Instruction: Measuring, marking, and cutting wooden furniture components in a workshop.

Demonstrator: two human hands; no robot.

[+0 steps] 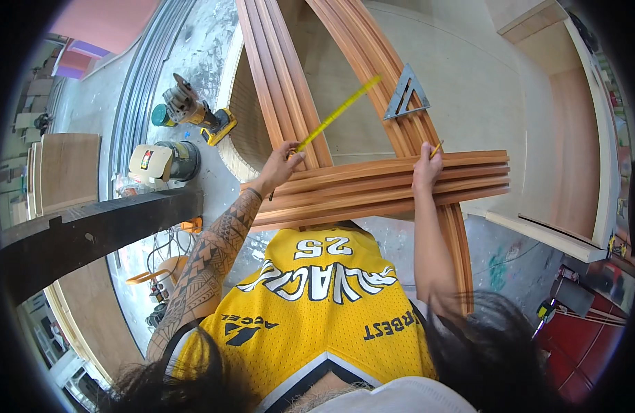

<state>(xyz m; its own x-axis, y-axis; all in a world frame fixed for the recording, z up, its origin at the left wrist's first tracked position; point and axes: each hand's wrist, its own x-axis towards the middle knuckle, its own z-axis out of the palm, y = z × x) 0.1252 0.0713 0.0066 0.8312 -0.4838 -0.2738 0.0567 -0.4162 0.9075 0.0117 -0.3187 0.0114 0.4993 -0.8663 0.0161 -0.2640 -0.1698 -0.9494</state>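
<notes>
My left hand (284, 165) is closed at the near end of a yellow tape measure (339, 113). Its blade stretches out up and to the right, its far end near the right-hand plank. A pencil (436, 149) sticks out of my closed right hand (428, 166), which is over the crosswise plank (359, 184). That brown, fluted wooden plank lies across the near ends of two long planks of the same kind, the left one (279, 76) and the right one (362, 48). A grey triangular speed square (406, 96) rests on the right one.
Beneath the planks is a large pale wooden structure (455, 76) with a raised edge at the right. A cordless power tool (186, 103) and a shop vacuum (167, 162) stand on the left. A dark beam (104, 217) juts in from the left, near cords on the paint-spotted floor.
</notes>
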